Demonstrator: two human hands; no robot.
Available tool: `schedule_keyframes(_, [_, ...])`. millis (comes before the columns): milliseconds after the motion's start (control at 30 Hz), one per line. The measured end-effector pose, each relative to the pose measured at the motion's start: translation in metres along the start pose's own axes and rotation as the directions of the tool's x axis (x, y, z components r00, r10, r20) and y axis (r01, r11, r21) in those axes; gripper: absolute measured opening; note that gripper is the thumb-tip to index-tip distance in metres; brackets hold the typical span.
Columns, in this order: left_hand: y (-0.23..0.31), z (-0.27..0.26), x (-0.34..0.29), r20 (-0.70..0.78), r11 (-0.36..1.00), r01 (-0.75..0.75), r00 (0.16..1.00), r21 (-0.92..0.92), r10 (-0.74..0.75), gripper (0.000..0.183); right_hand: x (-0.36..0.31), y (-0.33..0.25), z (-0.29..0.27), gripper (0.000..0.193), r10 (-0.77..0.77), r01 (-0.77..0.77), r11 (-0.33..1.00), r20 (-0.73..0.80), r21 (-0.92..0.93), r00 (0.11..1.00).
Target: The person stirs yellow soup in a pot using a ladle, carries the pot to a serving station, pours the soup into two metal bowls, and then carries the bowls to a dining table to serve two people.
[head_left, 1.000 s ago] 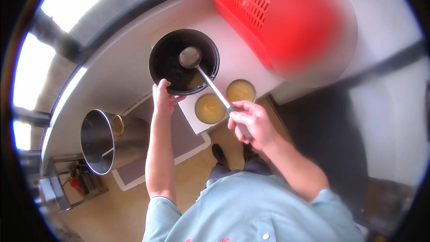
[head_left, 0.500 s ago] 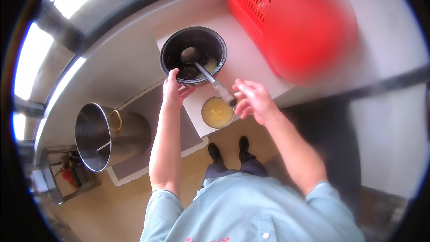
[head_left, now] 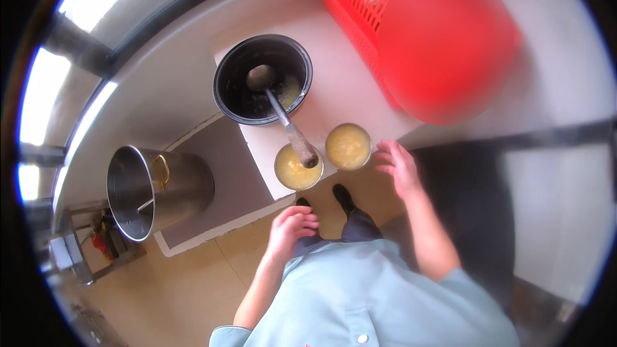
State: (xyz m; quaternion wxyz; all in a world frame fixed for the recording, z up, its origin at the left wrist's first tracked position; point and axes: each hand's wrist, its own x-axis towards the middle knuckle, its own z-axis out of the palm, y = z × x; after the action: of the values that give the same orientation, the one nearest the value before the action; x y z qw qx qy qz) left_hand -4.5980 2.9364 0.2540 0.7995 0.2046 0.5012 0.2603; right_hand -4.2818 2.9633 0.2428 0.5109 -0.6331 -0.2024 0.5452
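Two round bowls of pale yellow soupy food stand side by side at the counter's near edge: a left bowl (head_left: 290, 177) and a right bowl (head_left: 348, 146). My right hand (head_left: 402, 170) is just right of the right bowl, fingers apart and holding nothing. My left hand (head_left: 294, 227) hangs in front of my body, below the left bowl, empty with its fingers loosely bent. Behind the bowls sits a black pot (head_left: 226, 93) with some food left inside. A metal ladle (head_left: 277, 106) rests in it, its handle leaning over the rim and above the left bowl.
A red perforated basket (head_left: 350, 22) stands at the back right, beside a blurred red round shape (head_left: 450, 45). To the left, a tall steel pot (head_left: 183, 183) with a gold-coloured handle lies on a grey surface (head_left: 238, 167). Windows line the far left.
My left hand has let go of the black pot's rim and drawn back toward my body. My right hand has moved right and nearer, and the right bowl now shows.
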Motion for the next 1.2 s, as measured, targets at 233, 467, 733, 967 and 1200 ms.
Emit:
schedule_keyframes(233, [-0.033, 0.085, 0.049, 0.051, 0.934, -0.196, 0.974, -0.299, 0.22, 0.066, 0.065, -0.019, 0.029, 0.06, -0.028, 0.091, 0.977, 0.305, -0.195, 0.952])
schedule_keyframes(467, [-0.026, 0.122, 0.076, -0.194, 0.842, -0.235, 0.968, -0.486, 0.159, 0.063, 0.076, -0.017, 0.039, 0.06, 0.017, 0.182, 0.918, 0.495, -0.352, 0.869])
schedule_keyframes(733, [-0.045, 0.129, 0.076, -0.254, 0.762, -0.318, 0.945, -0.564, 0.207, 0.052, 0.048, -0.012, 0.023, 0.053, -0.026, 0.216, 0.922, 0.505, -0.322, 0.862])
schedule_keyframes(967, [-0.054, 0.123, 0.041, -0.192, 0.814, -0.364, 0.931, -0.452, 0.31, 0.053, 0.0, -0.025, 0.02, 0.053, 0.04, 0.116, 0.95, 0.483, -0.291, 0.875])
schedule_keyframes(1200, [-0.063, 0.092, 0.008, -0.069, 0.581, -0.381, 0.871, -0.719, 0.486, 0.055, -0.061, -0.03, 0.05, 0.052, 0.003, 0.121, 0.972, 0.526, -0.201, 0.85])
